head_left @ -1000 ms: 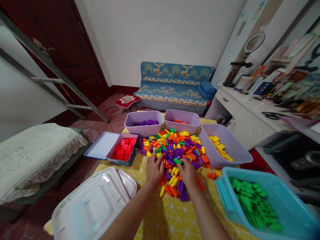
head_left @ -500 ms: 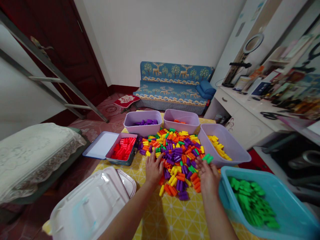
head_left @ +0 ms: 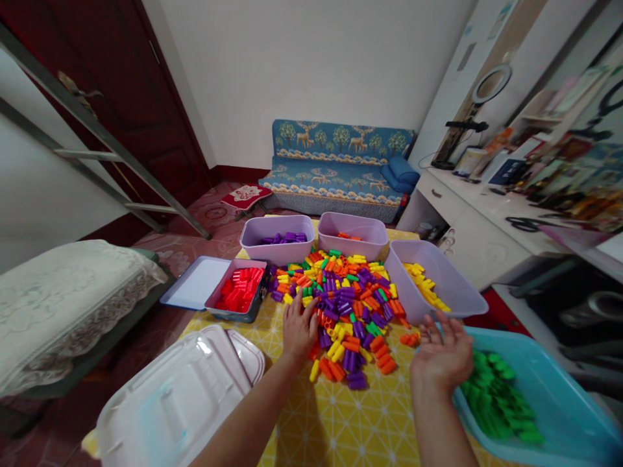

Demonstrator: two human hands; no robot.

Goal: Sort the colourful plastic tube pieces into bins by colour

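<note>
My left hand (head_left: 299, 331) rests at the left edge of a pile of small plastic tubes (head_left: 341, 301) in purple, orange, yellow and green. Its fingers are spread over the nearest pieces and hold nothing I can see. My right hand (head_left: 442, 353) is turned at the left rim of a teal bin (head_left: 549, 363), fingers apart, with no piece visible in it. Inside that bin lies a heap of green pieces (head_left: 501, 395). A few orange pieces (head_left: 410, 339) lie just left of my right fingertips.
Behind the pile stand lilac bins with purple (head_left: 285, 239), orange (head_left: 349, 236) and yellow pieces (head_left: 426, 285). A hinged box (head_left: 250, 314) of red pieces is at the left. Stacked lids (head_left: 180, 395) lie front left on the yellow patterned tablecloth (head_left: 335, 428).
My right hand has moved right from the pile to the teal bin and turned over. The green pieces it held are no longer visible in it. My left hand has stayed put.
</note>
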